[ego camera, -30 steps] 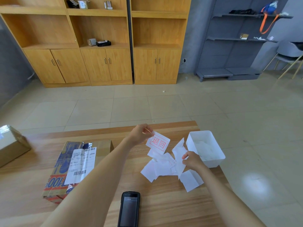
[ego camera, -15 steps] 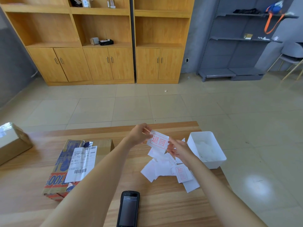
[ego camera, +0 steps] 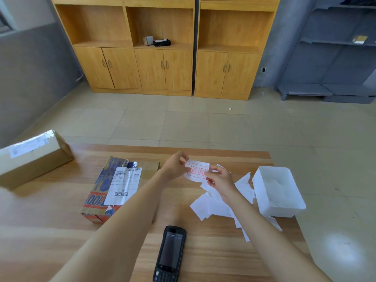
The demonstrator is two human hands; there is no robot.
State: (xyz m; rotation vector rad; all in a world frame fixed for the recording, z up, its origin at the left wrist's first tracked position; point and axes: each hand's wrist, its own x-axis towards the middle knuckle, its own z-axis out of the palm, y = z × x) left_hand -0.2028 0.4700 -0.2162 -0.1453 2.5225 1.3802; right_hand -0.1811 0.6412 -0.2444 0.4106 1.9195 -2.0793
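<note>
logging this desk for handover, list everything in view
stamped label: 1, white and red, held above table
paper slips: pile, white, table, under right forearm
tub: 1, white, table's right end
parcel: 1, blue and orange, left of hands
cardboard box: 1, brown, table's left end
handheld scanner: 1, black, table's near edge
table: 1, light wood, foreground
cabinets: 2, wood, back wall
left hand: pinches label's left edge
right hand: pinches label's right edge

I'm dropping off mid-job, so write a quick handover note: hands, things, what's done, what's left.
Left hand pinches the left edge of the white paper label with red stamped characters; right hand pinches its right edge, above the wooden table.
Pile of white paper slips lies beside the white plastic bin.
Done: one label lifted.
Left: probably stick it on the blue-and-orange parcel.
</note>
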